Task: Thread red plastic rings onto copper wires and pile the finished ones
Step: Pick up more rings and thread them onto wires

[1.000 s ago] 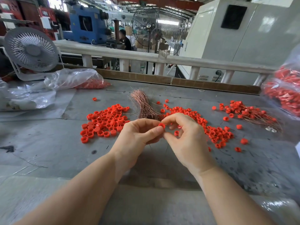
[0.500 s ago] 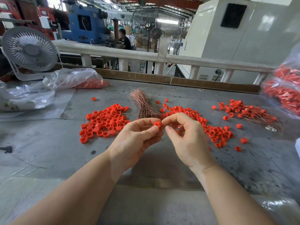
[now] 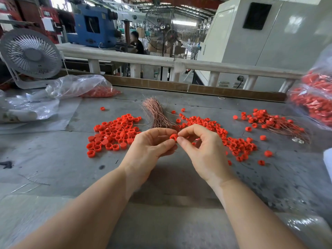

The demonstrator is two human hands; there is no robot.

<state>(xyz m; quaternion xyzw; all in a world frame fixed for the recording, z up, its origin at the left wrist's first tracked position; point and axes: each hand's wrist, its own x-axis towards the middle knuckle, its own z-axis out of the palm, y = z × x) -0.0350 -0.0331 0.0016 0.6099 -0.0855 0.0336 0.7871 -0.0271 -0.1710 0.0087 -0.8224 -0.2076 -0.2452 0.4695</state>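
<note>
My left hand pinches a red ring between thumb and fingers above the middle of the table. My right hand meets it from the right, thumb and forefinger pinched at the ring; the thin wire between them is too fine to make out. A bundle of copper wires lies just beyond my hands. Loose red rings lie in a heap on the left and another on the right. The pile of finished rings on wires is at the far right.
A grey table carries everything. A clear bag with red rings and a white fan stand at the back left. Another bag of red parts hangs at the right edge. A wooden ledge and white railing close the far side.
Both hands rose slightly and stayed together at the ring; my right fingers shifted closer onto it. The heaps and wires have not moved.
</note>
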